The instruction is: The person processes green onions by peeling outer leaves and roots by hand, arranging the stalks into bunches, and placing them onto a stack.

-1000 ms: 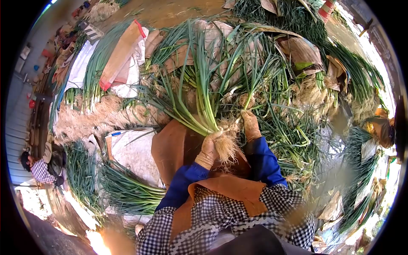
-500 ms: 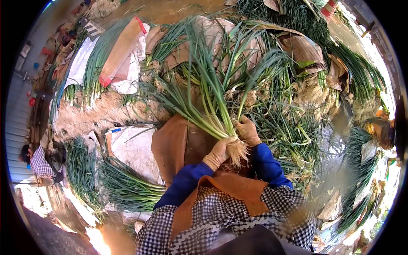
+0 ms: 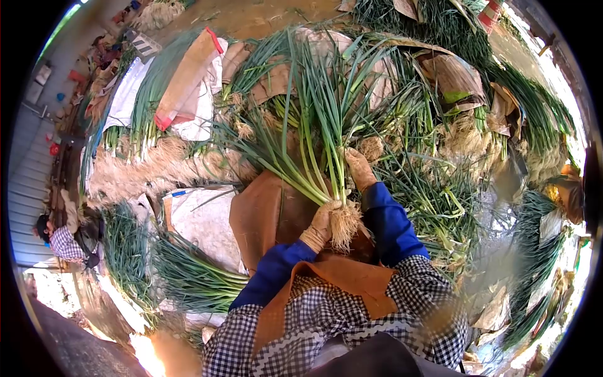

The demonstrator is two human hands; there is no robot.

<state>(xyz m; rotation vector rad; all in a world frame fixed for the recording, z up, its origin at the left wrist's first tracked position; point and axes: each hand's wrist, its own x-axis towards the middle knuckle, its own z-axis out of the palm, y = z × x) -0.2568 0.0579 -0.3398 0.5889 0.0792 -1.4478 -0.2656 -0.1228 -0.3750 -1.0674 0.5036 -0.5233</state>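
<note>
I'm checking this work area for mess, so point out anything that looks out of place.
The loose greens to the right of the right hand look untidy: they lie crisscrossed, some bent, unlike the neatly aligned pile at lower left. The bunch in the left hand looks orderly.

Green onion bunch (image 3: 338, 171) | leaves (image 3: 319, 94) fanned, pointing away | pale roots (image 3: 345, 229) attached, nearest wearer | in left hand (image 3: 319, 227)

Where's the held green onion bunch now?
Centre of the head view: the bunch is in the left hand, over the brown apron, right hand at its stalks.
</note>
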